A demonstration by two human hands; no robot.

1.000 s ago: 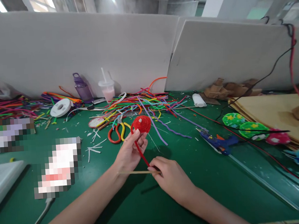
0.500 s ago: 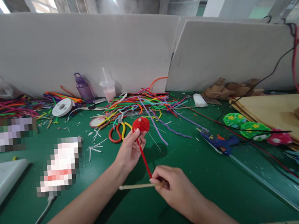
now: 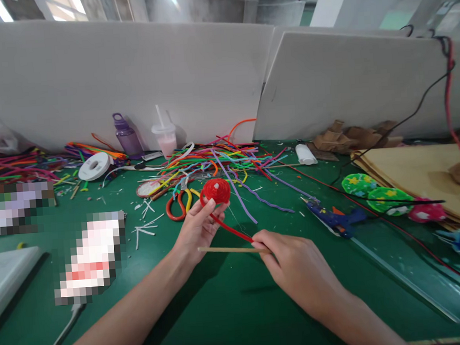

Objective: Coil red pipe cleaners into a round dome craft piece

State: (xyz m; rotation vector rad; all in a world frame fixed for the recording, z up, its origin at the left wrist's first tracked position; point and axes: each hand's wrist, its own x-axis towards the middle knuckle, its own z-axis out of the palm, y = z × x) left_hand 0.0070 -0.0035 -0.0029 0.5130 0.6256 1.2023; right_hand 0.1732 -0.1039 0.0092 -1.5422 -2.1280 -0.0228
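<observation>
Two bare hands work a red pipe-cleaner coil above a green table.

The left hand (image 3: 196, 228) holds the red coil (image 3: 216, 191) upright, its fingers (image 3: 208, 205) clamped on the coil's lower edge. A loose red tail (image 3: 234, 230) runs from the coil down to the right hand (image 3: 299, 267), whose fingers (image 3: 263, 242) are pinched together on the tail's end and on a thin wooden stick (image 3: 227, 250) that points toward the left wrist. Just beyond the left fingers lie orange-handled scissors (image 3: 177, 203) and a heap of coloured pipe cleaners (image 3: 221, 160); a blue glue gun (image 3: 335, 218) lies on the table (image 3: 209, 321), well to the outer side of the right fingers.
</observation>
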